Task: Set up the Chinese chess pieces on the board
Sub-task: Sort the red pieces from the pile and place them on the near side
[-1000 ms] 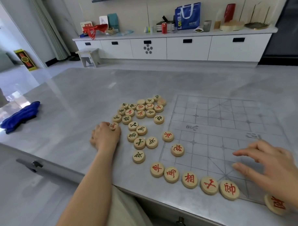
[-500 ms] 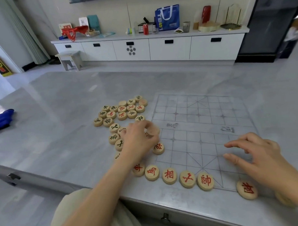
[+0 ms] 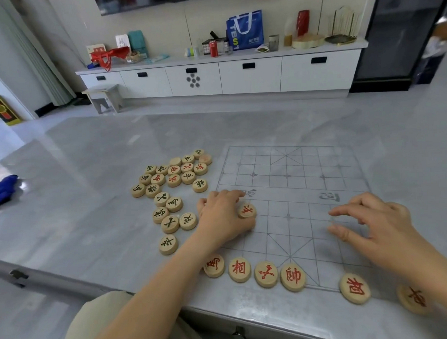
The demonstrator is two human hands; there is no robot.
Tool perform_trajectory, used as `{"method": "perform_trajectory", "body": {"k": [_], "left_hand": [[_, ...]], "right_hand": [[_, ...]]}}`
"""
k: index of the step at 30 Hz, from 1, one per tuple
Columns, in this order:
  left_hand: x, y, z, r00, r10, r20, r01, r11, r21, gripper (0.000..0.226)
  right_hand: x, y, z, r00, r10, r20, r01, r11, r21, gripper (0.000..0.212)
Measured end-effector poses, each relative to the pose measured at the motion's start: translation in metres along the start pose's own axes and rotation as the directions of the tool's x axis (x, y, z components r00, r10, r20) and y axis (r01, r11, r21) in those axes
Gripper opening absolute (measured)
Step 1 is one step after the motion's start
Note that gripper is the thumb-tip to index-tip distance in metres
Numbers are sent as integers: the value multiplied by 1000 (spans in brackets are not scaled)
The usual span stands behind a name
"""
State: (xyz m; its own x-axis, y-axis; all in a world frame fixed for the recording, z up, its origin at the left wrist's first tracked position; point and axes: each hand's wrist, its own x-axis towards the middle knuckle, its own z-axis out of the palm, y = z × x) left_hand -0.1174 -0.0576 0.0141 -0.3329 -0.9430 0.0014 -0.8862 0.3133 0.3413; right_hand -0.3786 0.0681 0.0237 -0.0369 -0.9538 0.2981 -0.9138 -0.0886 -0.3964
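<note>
A pale chess board (image 3: 291, 177) is drawn as thin grid lines on the grey table. My left hand (image 3: 223, 217) lies at the board's left edge, fingers curled, pinching a red-lettered wooden piece (image 3: 246, 210). Several red pieces (image 3: 265, 274) stand in a row along the board's near edge, with two more (image 3: 354, 288) at the right end; my left forearm hides the row's left end. A pile of loose pieces (image 3: 173, 176), red and black lettered, lies left of the board. My right hand (image 3: 376, 227) hovers over the board's right side, fingers spread and holding nothing.
The table's near edge (image 3: 145, 291) runs close below the piece row. A blue cloth (image 3: 1, 189) lies at the far left of the table. Beyond the table stand a white cabinet (image 3: 221, 75) and a small stool (image 3: 104, 97).
My left hand moved from the loose pile to the board's left edge, bringing a red piece with it. My right hand stayed over the board's right side. The camera shifted.
</note>
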Motion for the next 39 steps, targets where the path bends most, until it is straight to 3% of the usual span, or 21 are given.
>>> {"method": "perform_trajectory", "body": {"k": [2, 5, 9, 11, 14, 20, 24, 27, 31, 34, 39], "left_hand": [[3, -9, -7, 998, -46, -30, 46, 999, -24, 69], [13, -34, -23, 975, -175, -137, 165, 983, -80, 59], [33, -83, -37, 871, -389, -300, 319, 913, -256, 42], [45, -107, -40, 823, -468, -322, 394, 879, -270, 42], [59, -130, -39, 813, -509, -282, 459, 859, -227, 44], [73, -129, -38, 851, -468, -238, 464, 883, -76, 29], [64, -110, -41, 827, -466, -313, 426, 884, -190, 40], [45, -67, -38, 886, -338, -317, 264, 931, -253, 40], [17, 0, -21, 982, -97, -159, 65, 978, -199, 33], [10, 36, -5, 995, 43, -90, -52, 993, -109, 39], [4, 59, 13, 992, 123, -41, -126, 988, -88, 37]], "right_hand": [[10, 7, -1, 1000, 11, 18, -11, 1000, -20, 69], [24, 23, 2, 997, 55, 52, -51, 996, -77, 71], [31, 41, 13, 994, 93, 57, -89, 993, -84, 67], [31, 43, 16, 994, 94, 55, -90, 994, -65, 59], [31, 44, 20, 994, 98, 57, -96, 995, -38, 68], [34, 46, 18, 988, 127, 87, -123, 991, -53, 76], [30, 46, 7, 985, 144, 100, -141, 990, -28, 77], [28, 46, -1, 978, 164, 132, -164, 986, -10, 75], [31, 43, -7, 970, 182, 162, -188, 982, 24, 53], [26, 47, -7, 969, 196, 148, -202, 979, 27, 26], [21, 49, -8, 962, 207, 179, -214, 977, 20, 24]]}}
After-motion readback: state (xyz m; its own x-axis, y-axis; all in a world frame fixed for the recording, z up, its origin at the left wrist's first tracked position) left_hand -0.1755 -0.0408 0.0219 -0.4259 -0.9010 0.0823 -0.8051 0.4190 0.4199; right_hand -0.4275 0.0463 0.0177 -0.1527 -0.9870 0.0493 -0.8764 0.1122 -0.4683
